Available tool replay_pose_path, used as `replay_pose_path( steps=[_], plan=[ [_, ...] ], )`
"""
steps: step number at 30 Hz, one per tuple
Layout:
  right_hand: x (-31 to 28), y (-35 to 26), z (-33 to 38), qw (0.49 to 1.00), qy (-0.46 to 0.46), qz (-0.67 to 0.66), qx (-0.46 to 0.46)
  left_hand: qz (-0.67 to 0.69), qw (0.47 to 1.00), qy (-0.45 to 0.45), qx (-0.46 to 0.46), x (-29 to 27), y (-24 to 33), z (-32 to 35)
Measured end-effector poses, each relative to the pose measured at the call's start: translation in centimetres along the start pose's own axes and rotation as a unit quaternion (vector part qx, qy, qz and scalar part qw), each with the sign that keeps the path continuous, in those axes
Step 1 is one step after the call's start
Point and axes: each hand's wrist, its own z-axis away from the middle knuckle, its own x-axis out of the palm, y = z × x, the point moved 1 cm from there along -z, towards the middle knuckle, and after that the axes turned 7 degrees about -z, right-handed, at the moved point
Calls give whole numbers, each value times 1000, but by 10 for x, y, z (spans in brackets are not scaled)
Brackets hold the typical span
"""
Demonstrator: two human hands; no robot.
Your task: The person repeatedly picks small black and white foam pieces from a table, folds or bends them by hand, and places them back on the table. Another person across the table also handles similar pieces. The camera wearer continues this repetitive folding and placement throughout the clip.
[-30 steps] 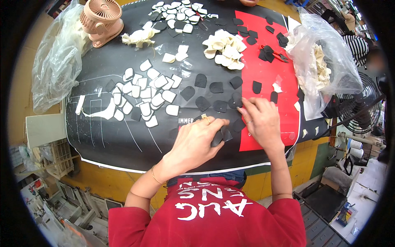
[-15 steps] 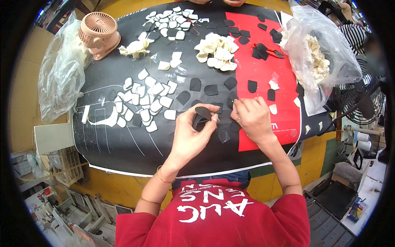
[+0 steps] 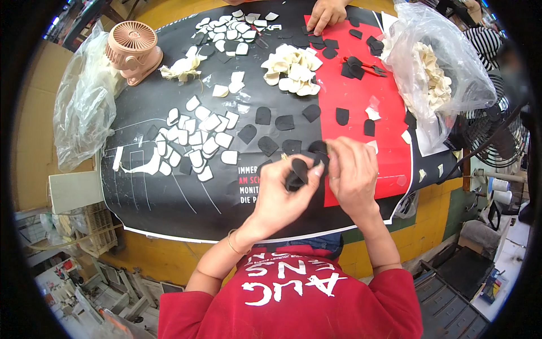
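My left hand (image 3: 282, 195) is curled around several rounded black pads (image 3: 299, 169). My right hand (image 3: 354, 175) is close beside it, fingers bent together against the edge of another black pad (image 3: 319, 148); motion blurs the fingertips. Several loose black pads, such as one pad (image 3: 284, 122), lie on the dark mat (image 3: 226, 212) beyond my hands. Left of them spreads a heap of white-faced pads (image 3: 203, 133) of the same shape. A few more black pads are on the mat's red part (image 3: 361, 164).
A pink desk fan (image 3: 133, 48) stands far left beside a clear plastic bag (image 3: 84, 107). Cream fabric pieces (image 3: 293, 69) are piled mid-table. Red-handled pliers (image 3: 370, 68) lie far right, near a plastic bag of cream pieces (image 3: 435, 73). Another person's hand (image 3: 327, 12) touches the far edge.
My left hand has moved right, uncovering print on the mat. My right hand has shifted slightly right and closer to it. The other person's hand has reached onto the red part.
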Motion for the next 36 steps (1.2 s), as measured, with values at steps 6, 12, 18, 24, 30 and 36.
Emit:
replay_pose_path(
  steps=[6,12,18,24,30,36],
  plan=[
    [-7,39,-6,962,-68,-128,234,-36,999,-31,9,-3,8,5],
    [3,51,-12,965,-198,-31,168,-219,970,-96,37,-2,-12,-41],
    [1,48,-11,967,-197,78,138,-278,956,-96,1,6,-10,-44],
    [-12,39,-7,977,-137,-31,158,-292,954,-62,5,-4,3,-33],
    [-1,20,0,966,-233,-34,107,-47,990,-97,-92,-19,7,-6],
    [-3,11,11,968,-194,-90,134,285,939,-136,-137,-36,-14,15]
  ],
)
